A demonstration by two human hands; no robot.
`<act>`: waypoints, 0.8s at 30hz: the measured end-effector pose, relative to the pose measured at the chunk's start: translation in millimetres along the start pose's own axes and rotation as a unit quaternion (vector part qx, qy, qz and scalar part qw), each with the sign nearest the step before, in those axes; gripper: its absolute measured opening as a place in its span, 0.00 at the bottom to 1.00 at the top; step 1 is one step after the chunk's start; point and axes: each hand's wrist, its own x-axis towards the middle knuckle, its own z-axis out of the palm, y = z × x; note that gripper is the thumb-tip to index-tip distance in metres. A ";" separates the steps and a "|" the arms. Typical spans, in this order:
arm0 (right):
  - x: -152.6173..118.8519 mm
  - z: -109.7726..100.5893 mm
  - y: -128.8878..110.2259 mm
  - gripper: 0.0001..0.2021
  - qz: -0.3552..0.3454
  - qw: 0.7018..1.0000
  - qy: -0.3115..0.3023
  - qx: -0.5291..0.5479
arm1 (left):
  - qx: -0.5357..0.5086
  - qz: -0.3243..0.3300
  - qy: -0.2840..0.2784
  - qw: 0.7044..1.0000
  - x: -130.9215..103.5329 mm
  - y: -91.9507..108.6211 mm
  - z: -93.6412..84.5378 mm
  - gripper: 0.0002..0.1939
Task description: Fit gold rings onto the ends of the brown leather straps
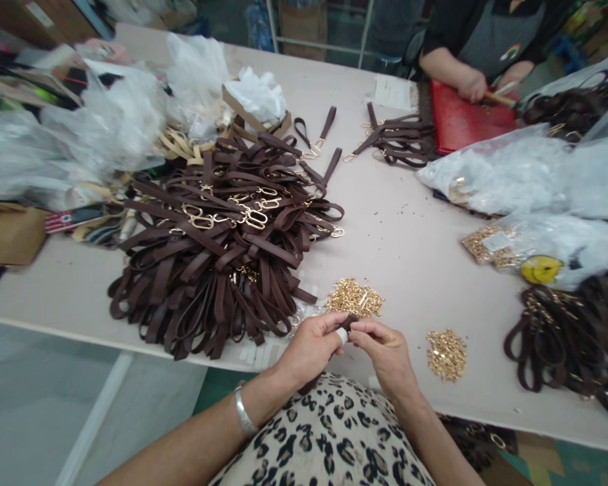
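Observation:
Close to my body, at the table's front edge, my left hand (307,347) is closed around a dark brown leather strap (352,320); a white wrap covers one of its digits. My right hand (388,347) meets it there, thumb and fingers pinched at the strap's end. Whatever small piece lies between those fingertips is too hidden to name. Just beyond both hands sits a heap of small gold metal fittings (353,297). A second heap of gold hardware (446,354) lies to the right. On the left, a big pile of brown wrist straps (217,250) with gold clasps spreads out.
Clear plastic bags (116,128) crowd the table's left side, beside an open cardboard box (10,233). More bags (527,172) and a bundle of brown straps (562,337) occupy the right. Across the table, a co-worker's hands (473,86) work over a red board (469,121).

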 end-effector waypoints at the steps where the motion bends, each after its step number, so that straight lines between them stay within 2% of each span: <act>1: -0.5 -0.8 0.2 0.03 -0.005 1.000 0.000 0.002 | 0.018 0.005 0.000 1.000 -1.1 0.0 1.1 0.27; 5: -4.6 -2.6 1.1 0.04 0.015 0.998 0.016 0.053 | 0.121 0.047 0.011 0.992 -6.9 3.8 5.3 0.27; 10: -9.9 -7.4 1.8 0.13 0.077 0.990 0.045 0.112 | 0.232 0.088 0.011 0.969 -10.1 2.7 10.4 0.26; 18: -16.0 -25.9 8.8 0.14 0.067 0.986 0.064 0.136 | 0.330 0.150 0.026 0.932 -8.5 -8.3 30.4 0.23; 21: -19.2 -29.8 10.7 0.15 0.067 0.987 0.061 0.134 | 0.320 0.146 0.016 0.936 -7.4 -13.0 39.5 0.24; 24: -20.9 -43.1 11.1 0.13 0.053 0.995 0.043 0.077 | 0.235 0.071 -0.010 0.969 -4.0 -18.3 47.6 0.23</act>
